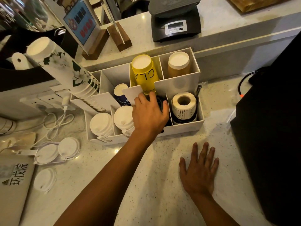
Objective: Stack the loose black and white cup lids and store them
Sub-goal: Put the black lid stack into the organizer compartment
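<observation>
Head view: left hand [149,114] reaches into the white organizer [184,128], palm down, fingers curled over black lids [160,103] in the front middle compartment; mostly hidden under the hand, so cannot tell whether it grips them or just presses on them. Right hand [199,170] lies flat on the surface [146,176], fingers spread, holding nothing, well apart from any lid.

White lid stacks [101,123] fill the two front-left compartments, just left of the left hand; the nearer stack touches the wrist area. Loose white lids [57,151] lie on the surface far left, beside a cable, well apart from both hands; one more lid [44,179] sits nearer the bottom left.

Label roll [184,105] stands in the front right compartment, just right of the left hand. Yellow cups [145,74] and brown cups [179,64] sit upside down in the back compartments. A scale [175,25] is on the raised ledge behind.
</observation>
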